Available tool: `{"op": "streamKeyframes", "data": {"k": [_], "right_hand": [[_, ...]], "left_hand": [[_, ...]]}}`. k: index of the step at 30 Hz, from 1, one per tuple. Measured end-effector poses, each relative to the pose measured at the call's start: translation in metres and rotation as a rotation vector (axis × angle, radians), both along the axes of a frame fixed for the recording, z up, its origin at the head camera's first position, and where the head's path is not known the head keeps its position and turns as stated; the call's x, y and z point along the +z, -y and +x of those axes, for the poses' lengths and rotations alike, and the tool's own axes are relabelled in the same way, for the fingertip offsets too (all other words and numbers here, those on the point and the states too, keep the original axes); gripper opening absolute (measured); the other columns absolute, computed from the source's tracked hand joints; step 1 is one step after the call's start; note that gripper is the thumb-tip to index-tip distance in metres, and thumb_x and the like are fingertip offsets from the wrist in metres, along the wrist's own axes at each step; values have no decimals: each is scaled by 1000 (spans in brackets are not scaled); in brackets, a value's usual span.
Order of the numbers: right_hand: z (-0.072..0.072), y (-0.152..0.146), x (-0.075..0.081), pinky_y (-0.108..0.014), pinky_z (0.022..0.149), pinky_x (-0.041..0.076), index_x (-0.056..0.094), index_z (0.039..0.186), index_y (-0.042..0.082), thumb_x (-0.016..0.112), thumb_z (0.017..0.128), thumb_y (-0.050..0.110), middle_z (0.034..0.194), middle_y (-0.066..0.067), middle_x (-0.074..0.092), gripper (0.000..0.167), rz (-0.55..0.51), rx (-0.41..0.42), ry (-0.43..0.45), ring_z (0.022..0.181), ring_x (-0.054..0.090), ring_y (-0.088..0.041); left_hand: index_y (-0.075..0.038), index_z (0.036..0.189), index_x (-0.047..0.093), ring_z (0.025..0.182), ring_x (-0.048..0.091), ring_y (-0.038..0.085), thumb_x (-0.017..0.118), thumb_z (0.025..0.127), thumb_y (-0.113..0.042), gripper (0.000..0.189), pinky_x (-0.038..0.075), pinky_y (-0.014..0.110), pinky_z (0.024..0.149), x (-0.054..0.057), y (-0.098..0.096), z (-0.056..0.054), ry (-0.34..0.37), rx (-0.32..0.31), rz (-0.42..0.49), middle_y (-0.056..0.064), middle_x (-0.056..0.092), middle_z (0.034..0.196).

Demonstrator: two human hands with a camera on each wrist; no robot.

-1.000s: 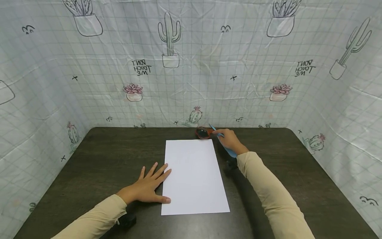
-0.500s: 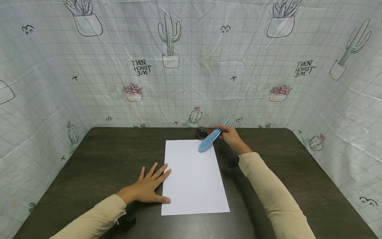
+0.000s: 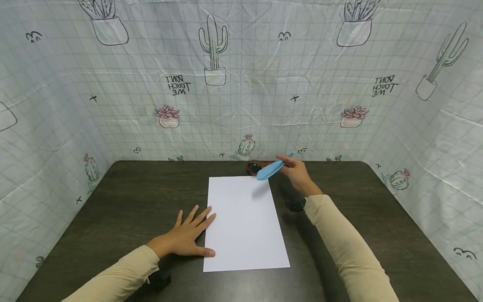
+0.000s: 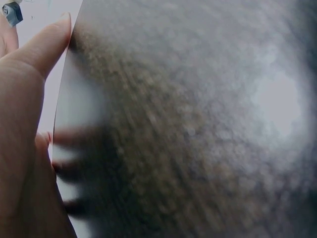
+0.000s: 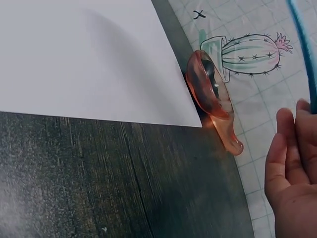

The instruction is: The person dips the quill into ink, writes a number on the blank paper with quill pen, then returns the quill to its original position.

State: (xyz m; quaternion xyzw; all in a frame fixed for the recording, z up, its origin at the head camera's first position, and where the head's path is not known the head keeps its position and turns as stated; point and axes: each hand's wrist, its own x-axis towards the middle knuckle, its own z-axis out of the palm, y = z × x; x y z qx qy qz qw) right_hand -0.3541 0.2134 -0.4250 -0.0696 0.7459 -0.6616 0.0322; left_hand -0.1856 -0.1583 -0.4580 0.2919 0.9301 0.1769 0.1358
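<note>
A white sheet of paper lies on the dark table. My left hand rests at its left edge with fingers spread, the thumb and two fingertips on the paper. My right hand pinches a light-blue, feather-shaped thing near its thin end. Its broad end hangs over the paper's top right corner and casts a shadow there. Just past that corner stands a see-through orange scoop-shaped dish with a short handle and something dark inside; in the head view the blue thing partly overlaps it.
The dark wood-grain table ends at the back against a light grid-patterned cloth printed with cacti. The cloth also rises along both sides. A dark band with a device sits on my right wrist.
The blue thing has swung from below my right hand to its left, then risen off the paper with its broad end lifted. My left hand and the paper have stayed put.
</note>
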Motion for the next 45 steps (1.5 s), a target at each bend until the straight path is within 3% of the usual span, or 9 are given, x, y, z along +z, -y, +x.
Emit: {"op": "streamKeyframes", "data": {"k": [5,11,15,20,24,28,33,36,45], "right_hand": [[1,-1,0,-33,98,47,45,140,-4,56,95,0,101,17,63,46,-68,17,-7,96,61,0],[1,0,0,-19,80,53,41,140,-9,55,97,10,86,10,70,49,-157,30,15,85,67,-4],[0,1,-1,-16,67,52,46,139,-5,57,97,16,83,5,72,49,-142,-1,28,75,67,-4],[-1,3,-2,-21,75,55,48,135,-9,59,95,17,104,-4,72,48,-151,-2,49,78,69,-7],[-4,7,-4,-26,82,55,45,129,-20,61,93,7,95,-3,72,47,-176,29,21,81,70,-10],[-5,12,-2,-27,82,55,51,122,-21,63,93,6,89,-1,70,41,-105,20,-5,80,70,-9],[-9,19,2,-28,83,55,53,122,-17,61,96,17,114,-24,64,43,12,20,6,82,69,-8],[-13,24,4,-29,83,55,54,124,-15,60,96,15,121,-31,59,41,65,20,6,83,69,-8],[-16,36,8,-26,75,57,63,116,-13,69,87,3,105,-25,68,33,201,-104,-30,74,69,-5]], "left_hand": [[-21,156,16,146,-6,40,58,79,-72,101,-7,73,104,0,0,0,1,0,-1,4,3,162],[-20,156,16,146,-6,40,59,79,-71,101,-7,74,103,1,0,0,2,-3,-1,5,3,162],[-20,156,17,146,-5,41,59,79,-71,101,-7,74,103,1,-1,0,6,-4,4,5,3,162],[-20,156,17,146,-5,41,60,80,-70,101,-7,74,103,1,0,1,5,-4,12,6,4,162],[-21,156,15,146,-6,40,59,79,-71,101,-8,73,104,1,1,0,9,0,8,4,2,162],[-21,156,16,146,-6,40,59,79,-71,101,-7,74,103,1,1,0,11,-4,11,4,2,162],[-20,156,15,146,-6,40,59,80,-71,101,-7,74,103,1,1,-1,8,-5,3,5,2,162],[-21,156,16,146,-6,40,59,79,-71,101,-7,74,103,2,0,-1,7,0,-1,4,2,162],[-20,156,17,146,-5,41,61,79,-69,100,-6,74,104,1,0,1,2,4,7,5,4,162]]}}
